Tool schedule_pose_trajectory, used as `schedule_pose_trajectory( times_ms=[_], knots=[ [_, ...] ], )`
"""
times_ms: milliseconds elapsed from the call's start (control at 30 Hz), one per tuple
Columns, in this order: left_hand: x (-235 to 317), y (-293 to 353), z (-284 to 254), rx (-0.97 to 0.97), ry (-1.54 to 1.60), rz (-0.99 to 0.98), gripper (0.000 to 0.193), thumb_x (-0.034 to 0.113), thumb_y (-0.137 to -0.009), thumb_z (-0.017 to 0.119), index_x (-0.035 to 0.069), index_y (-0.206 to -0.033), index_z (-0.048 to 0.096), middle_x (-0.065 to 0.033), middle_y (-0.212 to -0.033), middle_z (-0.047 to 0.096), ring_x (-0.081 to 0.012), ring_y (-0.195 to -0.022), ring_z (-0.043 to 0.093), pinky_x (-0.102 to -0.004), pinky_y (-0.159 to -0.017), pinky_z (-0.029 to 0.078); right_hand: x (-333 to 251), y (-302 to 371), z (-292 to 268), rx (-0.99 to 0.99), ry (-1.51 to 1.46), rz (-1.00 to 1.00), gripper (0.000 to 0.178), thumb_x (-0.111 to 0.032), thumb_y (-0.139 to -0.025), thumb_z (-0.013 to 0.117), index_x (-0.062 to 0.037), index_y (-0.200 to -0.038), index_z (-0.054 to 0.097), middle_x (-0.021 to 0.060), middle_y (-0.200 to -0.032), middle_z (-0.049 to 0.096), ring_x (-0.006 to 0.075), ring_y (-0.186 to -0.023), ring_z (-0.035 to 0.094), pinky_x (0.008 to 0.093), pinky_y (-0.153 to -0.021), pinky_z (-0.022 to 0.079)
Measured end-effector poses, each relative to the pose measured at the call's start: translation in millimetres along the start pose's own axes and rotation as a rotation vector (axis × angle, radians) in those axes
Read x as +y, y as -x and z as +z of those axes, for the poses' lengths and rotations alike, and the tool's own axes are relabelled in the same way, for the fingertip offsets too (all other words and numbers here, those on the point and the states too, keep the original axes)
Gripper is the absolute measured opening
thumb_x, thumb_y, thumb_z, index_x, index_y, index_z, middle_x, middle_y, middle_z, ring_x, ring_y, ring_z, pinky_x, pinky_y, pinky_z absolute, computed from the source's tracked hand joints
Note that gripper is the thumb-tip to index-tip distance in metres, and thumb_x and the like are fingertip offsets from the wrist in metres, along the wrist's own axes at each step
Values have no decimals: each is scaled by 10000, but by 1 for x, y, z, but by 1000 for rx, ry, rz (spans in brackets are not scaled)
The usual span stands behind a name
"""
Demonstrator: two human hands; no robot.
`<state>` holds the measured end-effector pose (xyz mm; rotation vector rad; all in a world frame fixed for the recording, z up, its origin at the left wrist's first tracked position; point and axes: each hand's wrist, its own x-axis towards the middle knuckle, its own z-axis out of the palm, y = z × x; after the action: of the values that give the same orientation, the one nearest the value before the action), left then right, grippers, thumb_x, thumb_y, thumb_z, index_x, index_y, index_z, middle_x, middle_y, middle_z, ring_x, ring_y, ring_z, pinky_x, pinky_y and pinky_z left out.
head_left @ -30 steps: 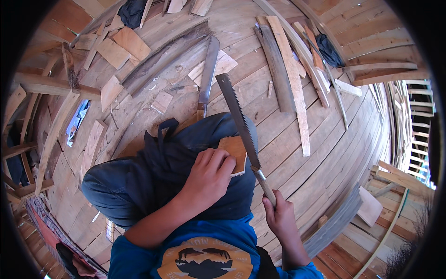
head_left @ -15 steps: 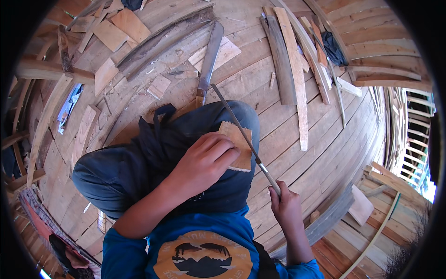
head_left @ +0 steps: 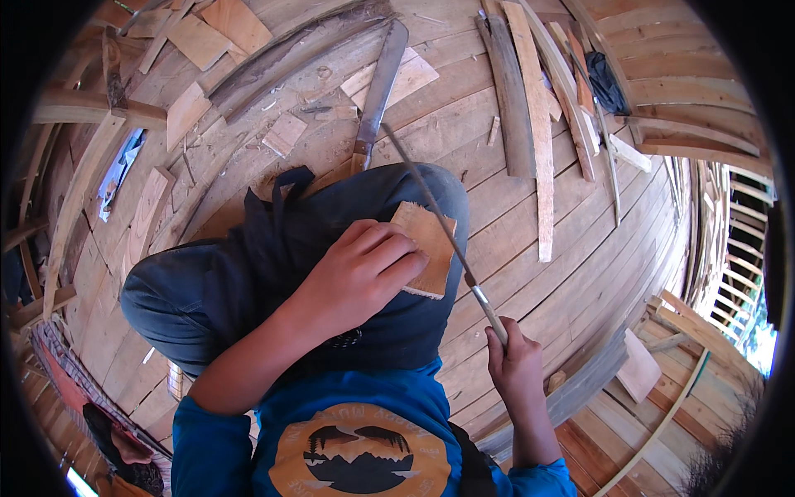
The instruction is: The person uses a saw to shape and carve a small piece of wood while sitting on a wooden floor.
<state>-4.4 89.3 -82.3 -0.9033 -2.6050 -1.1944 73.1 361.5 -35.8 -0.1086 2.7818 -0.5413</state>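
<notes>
My left hand (head_left: 364,269) is closed, its curled fingers gripping the left side of a small, roughly square wooden piece (head_left: 432,257) with ragged edges. The piece rests over my bent right leg. In my right hand (head_left: 515,356), wrapped round its pale handle, is a long thin dark tool (head_left: 428,195) with a silver collar. Its narrow length slants up and left across the right edge of the wooden piece, with the tip beyond my knee. Whether it has a cutting edge cannot be made out. My left fingertips are partly hidden.
On the plank floor beyond my knees lies a large machete (head_left: 383,87), handle toward me. Long boards (head_left: 538,157) lie at the right, and wood offcuts (head_left: 199,41) at the far left. A curved timber (head_left: 580,406) runs beside my right arm.
The view has shifted slightly. Both hands keep their grips, and the tool still lies across the wooden piece, with only a slight change in its position.
</notes>
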Motion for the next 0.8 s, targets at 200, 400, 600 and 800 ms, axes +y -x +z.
schedule_pose_trajectory(
  times_ms=[200, 400, 600, 800],
  knots=[
    [-2, 6, 2, -6, 19, -25, 359, -36, -647, 700, 26, -999, 669, -72, -1016, 619, -249, -1047, 596, -399, -921, 483, 14, -11, 7, -9, -14, 86, 138, -156, -940, 623, -31, -981, 580, 184, -595, 574, 378, -556, 616, 422, -505, 461],
    [-4, 10, 2, -1, 17, -2, 329, -20, -663, 717, 27, -986, 677, -67, -1026, 630, -240, -1058, 602, -401, -934, 481, 7, -20, 11, -22, 27, 3, 172, -199, -927, 648, -54, -983, 575, 157, -600, 598, 348, -535, 620, 430, -500, 485],
    [-17, 19, -1, 31, 0, 4, 317, 10, -667, 732, 66, -978, 701, -47, -1057, 658, -224, -1074, 615, -434, -964, 460, -6, -20, 9, -42, -24, -77, 170, -207, -939, 630, -55, -988, 574, 158, -599, 595, 353, -540, 622, 436, -493, 473],
    [-15, 31, 3, -6, 1, -4, 342, 9, -650, 748, 93, -979, 713, -41, -1062, 661, -220, -1094, 610, -463, -1021, 410, 13, -31, 10, -16, -14, 82, 170, -206, -938, 634, -45, -945, 580, 164, -597, 587, 360, -546, 620, 431, -493, 468]
  ],
)
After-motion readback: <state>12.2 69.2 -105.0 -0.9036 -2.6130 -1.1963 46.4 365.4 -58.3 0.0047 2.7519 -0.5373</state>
